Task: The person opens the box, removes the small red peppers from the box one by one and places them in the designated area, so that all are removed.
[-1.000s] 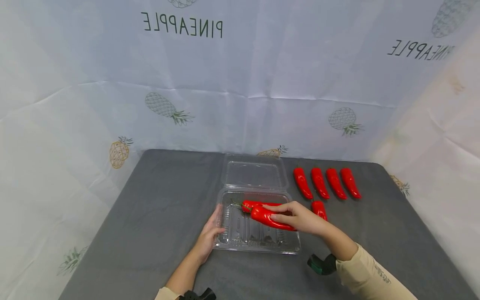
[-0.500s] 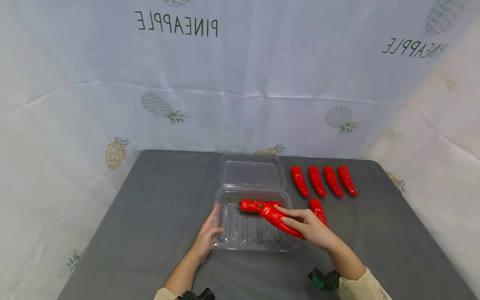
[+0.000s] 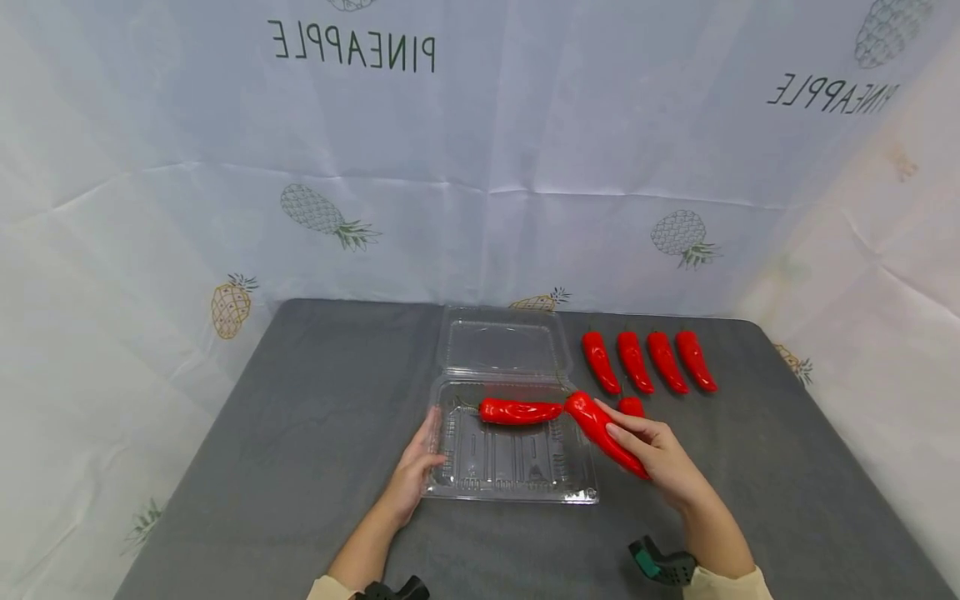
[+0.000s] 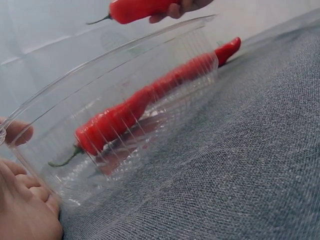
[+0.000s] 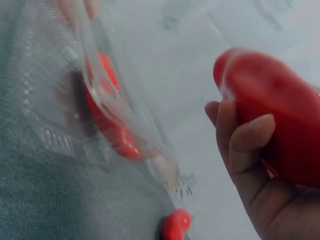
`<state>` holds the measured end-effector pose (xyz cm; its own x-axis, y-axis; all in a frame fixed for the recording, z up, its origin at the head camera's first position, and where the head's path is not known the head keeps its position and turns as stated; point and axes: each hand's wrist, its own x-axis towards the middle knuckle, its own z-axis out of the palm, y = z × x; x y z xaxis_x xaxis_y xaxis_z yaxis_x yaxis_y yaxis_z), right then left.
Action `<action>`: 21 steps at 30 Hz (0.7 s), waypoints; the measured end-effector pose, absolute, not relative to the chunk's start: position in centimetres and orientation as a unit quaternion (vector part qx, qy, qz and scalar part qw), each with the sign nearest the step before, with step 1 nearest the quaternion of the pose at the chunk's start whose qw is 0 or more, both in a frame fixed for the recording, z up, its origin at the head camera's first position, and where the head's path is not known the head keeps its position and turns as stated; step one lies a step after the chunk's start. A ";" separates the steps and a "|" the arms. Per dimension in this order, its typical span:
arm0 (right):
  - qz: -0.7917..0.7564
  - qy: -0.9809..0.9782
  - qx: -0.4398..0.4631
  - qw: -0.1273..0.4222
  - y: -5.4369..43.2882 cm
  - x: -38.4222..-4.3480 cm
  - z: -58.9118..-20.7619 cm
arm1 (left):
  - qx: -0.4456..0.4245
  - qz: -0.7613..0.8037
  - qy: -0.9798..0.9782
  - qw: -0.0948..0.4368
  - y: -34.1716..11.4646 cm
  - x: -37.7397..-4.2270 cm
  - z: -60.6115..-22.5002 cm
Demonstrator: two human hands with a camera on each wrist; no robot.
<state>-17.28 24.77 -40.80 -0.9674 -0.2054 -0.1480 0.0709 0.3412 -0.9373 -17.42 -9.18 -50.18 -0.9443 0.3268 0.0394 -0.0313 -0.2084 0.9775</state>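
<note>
A clear plastic clamshell box point(image 3: 480, 454) lies with its lid folded back. One red chili pepper point(image 3: 520, 412) rests inside it, stem to the left. My left hand point(image 3: 412, 472) holds the box at its left side, thumb at the rim and fingers along the outer wall point(image 4: 30, 200). Over the box's right rim, my right hand point(image 3: 663, 460) grips a second red chili pepper point(image 3: 600, 429) between thumb and fingers. That pepper slants, stem up and to the left, and shows above the rim in the left wrist view too.
Several red chili peppers point(image 3: 633, 362) lie in a row at the back right. Another pepper point(image 3: 632, 406) lies nearer, partly hidden behind my right hand. The box's open lid point(image 3: 502, 342) reaches toward the pineapple-print curtain point(image 3: 487, 242) behind the grey table point(image 3: 337, 392).
My right hand has carried its pepper rightward from over the box's middle to the right rim, turning the stem upward. The pepper inside now shows fully. My left hand stays at the box.
</note>
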 end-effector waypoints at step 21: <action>-0.694 0.712 0.086 0.067 30.9 -18.4 -43.5 | 0.126 0.767 0.619 0.111 -9.2 -17.4 -50.2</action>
